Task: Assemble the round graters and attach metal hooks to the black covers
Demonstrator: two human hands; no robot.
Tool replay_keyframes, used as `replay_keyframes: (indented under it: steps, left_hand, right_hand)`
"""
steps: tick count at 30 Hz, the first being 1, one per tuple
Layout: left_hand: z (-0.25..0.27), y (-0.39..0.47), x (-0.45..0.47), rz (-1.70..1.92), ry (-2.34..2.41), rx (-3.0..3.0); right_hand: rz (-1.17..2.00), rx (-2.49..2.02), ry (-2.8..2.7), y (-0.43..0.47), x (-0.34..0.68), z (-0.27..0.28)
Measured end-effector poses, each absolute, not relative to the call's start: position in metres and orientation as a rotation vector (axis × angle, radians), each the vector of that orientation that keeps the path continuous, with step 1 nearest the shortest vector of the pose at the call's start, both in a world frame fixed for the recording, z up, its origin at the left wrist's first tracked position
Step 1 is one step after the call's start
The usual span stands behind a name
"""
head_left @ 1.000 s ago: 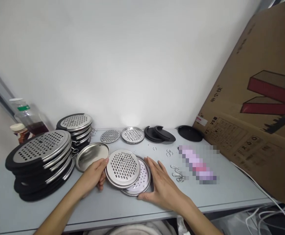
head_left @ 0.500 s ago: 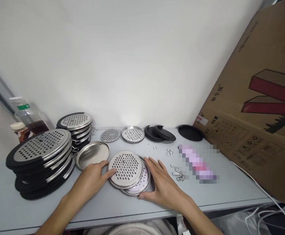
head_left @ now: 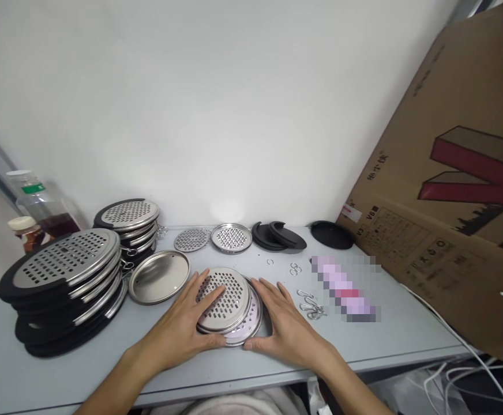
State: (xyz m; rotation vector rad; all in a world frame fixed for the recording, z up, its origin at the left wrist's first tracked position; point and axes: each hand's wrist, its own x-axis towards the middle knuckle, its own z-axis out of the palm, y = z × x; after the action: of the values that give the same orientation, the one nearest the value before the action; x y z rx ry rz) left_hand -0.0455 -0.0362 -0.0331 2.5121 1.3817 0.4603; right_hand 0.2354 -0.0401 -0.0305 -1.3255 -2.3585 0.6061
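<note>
Head camera: between the two hands lie two round grater discs on the table, one partly over the other. The upper disc sits toward the left hand, leaving a crescent of the lower disc bare next to the right hand.

The left hand is spread, index finger across the upper disc's holes and thumb at its near edge; the right hand is cupped round the lower disc's far side from it, thumb and fingers well apart. Neither hand pinches; how hard they press I cannot tell. Held from opposite sides like this, the pair probably cannot skid away either way.

Just beyond the left hand rests a shallow metal dish, face up, and farther left a stack of black-edged graters, apparently piled to save room. Right of the right hand, metal clips and small rings lie in separate groups, likely for easy picking.
</note>
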Motion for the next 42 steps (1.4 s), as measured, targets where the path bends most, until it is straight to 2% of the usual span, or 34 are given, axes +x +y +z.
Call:
replay_keyframes:
  steps: [19, 28, 34, 42]
  left_hand:
    - [-0.024, -0.037, -0.039, 0.499, 1.477, 2.440]
    - [-0.022, -0.034, -0.038, 0.684, 1.521, 2.377]
    - [-0.024, -0.036, -0.035, 0.565, 1.526, 2.410]
    - [-0.024, -0.034, -0.037, 0.680, 1.559, 2.351]
  right_hand:
    - [0.572, -1.305, -2.312, -0.040, 0.235, -0.037]
    - [0.565, -1.318, -2.308, -0.040, 0.235, -0.039]
    - [0.559, -1.318, -2.316, -0.040, 0.233, -0.035]
    - [0.584, -1.304, -2.344, -0.042, 0.232, -0.031]
